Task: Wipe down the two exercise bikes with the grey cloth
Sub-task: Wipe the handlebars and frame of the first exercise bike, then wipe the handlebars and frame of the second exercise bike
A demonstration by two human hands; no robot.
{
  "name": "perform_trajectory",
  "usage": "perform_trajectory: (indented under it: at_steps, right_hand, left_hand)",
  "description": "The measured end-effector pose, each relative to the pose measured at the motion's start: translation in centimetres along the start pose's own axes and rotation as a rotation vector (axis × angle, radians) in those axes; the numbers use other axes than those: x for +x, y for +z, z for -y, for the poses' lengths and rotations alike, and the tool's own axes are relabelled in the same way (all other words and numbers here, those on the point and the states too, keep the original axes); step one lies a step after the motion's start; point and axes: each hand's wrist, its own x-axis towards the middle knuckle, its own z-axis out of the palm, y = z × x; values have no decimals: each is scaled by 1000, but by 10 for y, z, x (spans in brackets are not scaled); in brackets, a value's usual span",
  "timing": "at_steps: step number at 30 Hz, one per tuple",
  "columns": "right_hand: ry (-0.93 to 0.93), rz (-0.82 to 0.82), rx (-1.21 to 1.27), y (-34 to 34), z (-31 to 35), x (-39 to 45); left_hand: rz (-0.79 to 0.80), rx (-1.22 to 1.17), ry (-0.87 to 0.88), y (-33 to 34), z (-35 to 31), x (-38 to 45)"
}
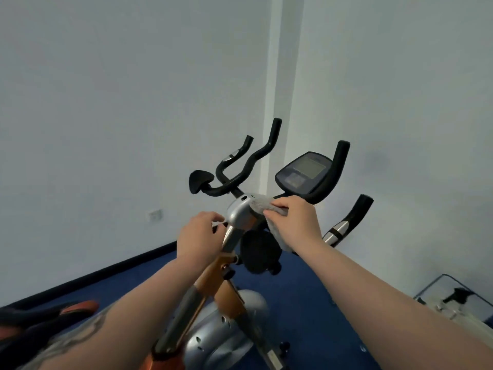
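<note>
Where any print on the console (306,170) blurs past reading, nothing to report. Left of the silver clamp (238,212), left hand (198,235) pinching the post below. Right of it, right hand (292,214) clutching grey cloth (260,205), pressed onto the clamp. Beneath, blue carpet (301,303); behind, pale walls (120,89).

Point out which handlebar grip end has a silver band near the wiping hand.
The lower right grip, beside the right hand. The upright grip ends above look plain black.
</note>
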Motion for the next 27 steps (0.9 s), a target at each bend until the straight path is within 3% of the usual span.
perform_trajectory:
  at_steps: [11, 17, 27]
  right_hand:
    - [-1, 41, 41, 66, 116, -83]
    - [-167, 184, 59, 106, 191, -125]
    - [-409, 413, 145, 192, 327, -193]
  left_hand:
    - [-98, 133, -84, -160, 96, -84]
    - [-169, 296, -126, -235, 139, -151]
    - [-275, 461, -398, -357, 206, -264]
